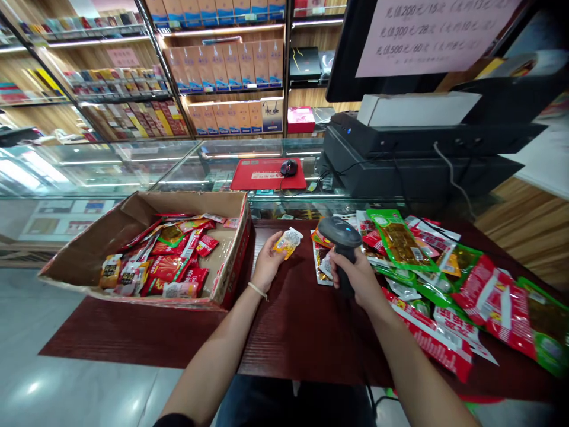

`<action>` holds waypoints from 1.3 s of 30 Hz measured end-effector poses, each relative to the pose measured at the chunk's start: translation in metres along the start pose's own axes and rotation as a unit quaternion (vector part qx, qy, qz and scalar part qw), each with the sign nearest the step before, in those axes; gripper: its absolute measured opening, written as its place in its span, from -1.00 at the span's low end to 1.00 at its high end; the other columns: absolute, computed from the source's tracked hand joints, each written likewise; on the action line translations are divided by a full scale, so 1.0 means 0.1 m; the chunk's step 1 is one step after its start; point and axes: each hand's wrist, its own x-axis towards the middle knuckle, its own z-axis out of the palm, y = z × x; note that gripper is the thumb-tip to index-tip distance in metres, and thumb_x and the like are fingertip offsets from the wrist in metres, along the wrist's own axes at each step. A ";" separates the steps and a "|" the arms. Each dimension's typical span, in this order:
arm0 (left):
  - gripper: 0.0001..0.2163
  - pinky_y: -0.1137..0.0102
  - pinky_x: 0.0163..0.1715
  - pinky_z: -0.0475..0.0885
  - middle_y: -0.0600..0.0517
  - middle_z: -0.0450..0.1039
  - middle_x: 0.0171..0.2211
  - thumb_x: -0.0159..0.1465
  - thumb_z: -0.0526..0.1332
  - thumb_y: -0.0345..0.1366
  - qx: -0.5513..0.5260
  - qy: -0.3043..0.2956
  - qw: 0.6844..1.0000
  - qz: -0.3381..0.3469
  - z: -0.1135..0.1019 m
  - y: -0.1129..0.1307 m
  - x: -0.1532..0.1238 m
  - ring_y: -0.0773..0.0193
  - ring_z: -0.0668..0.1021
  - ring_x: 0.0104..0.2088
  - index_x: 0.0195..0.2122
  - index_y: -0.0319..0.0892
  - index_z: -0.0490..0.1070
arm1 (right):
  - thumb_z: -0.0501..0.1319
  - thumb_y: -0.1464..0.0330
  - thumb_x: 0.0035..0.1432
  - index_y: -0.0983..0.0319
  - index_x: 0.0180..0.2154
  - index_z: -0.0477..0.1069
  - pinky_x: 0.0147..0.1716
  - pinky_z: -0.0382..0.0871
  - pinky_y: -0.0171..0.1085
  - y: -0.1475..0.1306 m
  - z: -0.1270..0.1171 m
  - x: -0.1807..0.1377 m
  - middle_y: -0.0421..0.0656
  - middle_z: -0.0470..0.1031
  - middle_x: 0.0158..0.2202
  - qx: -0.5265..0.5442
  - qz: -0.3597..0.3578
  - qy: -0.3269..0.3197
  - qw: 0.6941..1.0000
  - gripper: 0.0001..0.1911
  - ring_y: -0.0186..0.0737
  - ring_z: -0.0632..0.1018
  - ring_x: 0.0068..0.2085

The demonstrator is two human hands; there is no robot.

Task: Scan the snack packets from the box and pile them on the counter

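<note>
My left hand (268,261) grips a small yellow-and-white snack packet (288,242) above the dark red wooden table (284,332). In my right hand (358,279) is a black handheld barcode scanner (341,234), its head tilted up and a small blue light showing on top. The packet and the scanner are apart, with bare tabletop between them. Left of my hands stands an open cardboard box (240,237) with several red, yellow and green snack packets (169,267) inside. Beside my right hand lies a heap of larger snack packets (400,243), some partly under the scanner.
Behind the table runs a glass display counter (195,163) with a red mouse pad (249,173) and a black mouse (288,168). A black register machine (400,154) and a monitor (342,59) stand at the back right. Shelves of boxed goods (226,65) line the wall.
</note>
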 end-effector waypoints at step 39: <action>-0.56 0.41 -0.24 0.48 -0.06 0.52 -0.15 0.00 0.42 -0.16 0.103 0.072 0.992 -0.007 0.27 -0.06 0.00 0.26 0.57 -0.23 -0.13 -0.21 0.44 | 0.35 0.17 -0.01 0.19 -0.21 0.33 -0.78 0.25 -0.40 -0.54 -0.54 -0.09 -0.37 0.31 -0.60 0.104 -0.075 0.099 0.987 -0.63 -0.42 0.30 -0.71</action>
